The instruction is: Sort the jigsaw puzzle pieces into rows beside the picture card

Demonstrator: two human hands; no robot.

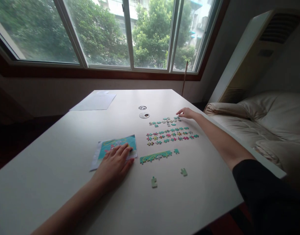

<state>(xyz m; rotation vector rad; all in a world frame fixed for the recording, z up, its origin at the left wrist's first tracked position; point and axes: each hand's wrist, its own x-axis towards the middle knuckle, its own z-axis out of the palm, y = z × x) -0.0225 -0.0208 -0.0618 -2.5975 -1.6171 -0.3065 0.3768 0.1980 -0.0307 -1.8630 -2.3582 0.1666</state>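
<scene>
My left hand (115,161) lies flat, fingers apart, on the near right corner of a teal picture card (118,143) on the white table (67,156). Far out to the right, my right hand (186,113) reaches the back row of loose puzzle pieces (167,121), fingertips touching a piece there; whether it grips one I cannot tell. Closer rows of coloured pieces (172,134) lie between. A joined strip of teal pieces (155,156) sits just right of the card, with two single green pieces (154,182) (184,172) nearer me.
A sheet of paper (94,101) lies at the table's far left. Two round cable holes (144,115) sit mid-table. A cream sofa (257,124) and a standing air conditioner (252,55) are on the right. A wide window (103,32) runs behind.
</scene>
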